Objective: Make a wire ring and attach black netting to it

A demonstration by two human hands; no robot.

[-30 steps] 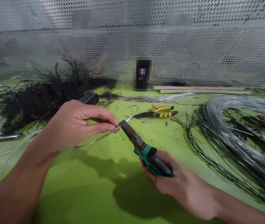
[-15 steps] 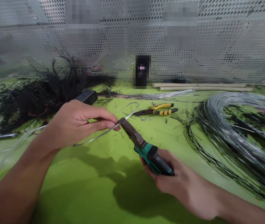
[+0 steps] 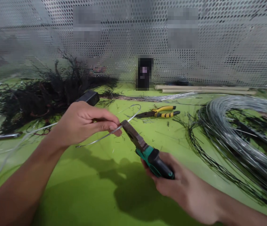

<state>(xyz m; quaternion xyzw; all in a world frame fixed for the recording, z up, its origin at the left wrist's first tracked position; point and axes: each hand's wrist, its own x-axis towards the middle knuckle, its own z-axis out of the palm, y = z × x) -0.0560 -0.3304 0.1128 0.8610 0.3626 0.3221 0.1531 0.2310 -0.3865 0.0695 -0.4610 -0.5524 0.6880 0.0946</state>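
My left hand (image 3: 86,122) pinches a thin silver wire (image 3: 133,115) between thumb and fingers, above the green table (image 3: 81,188). The wire's far end curls into a hook; its near end trails left below my hand. My right hand (image 3: 168,179) is closed round the teal and black handles of a pair of pliers (image 3: 145,150). The brown jaws of the pliers grip the wire right beside my left fingertips.
Yellow-handled pliers (image 3: 160,112) lie behind the wire. A big coil of silver wire (image 3: 239,135) fills the right side, with black strands round it. A heap of black fibres (image 3: 41,94) lies at the left. A perforated metal screen (image 3: 229,47) closes the back.
Almost nothing has changed: both hands keep their hold on the wire and the pliers, with only a slight shift of the view.
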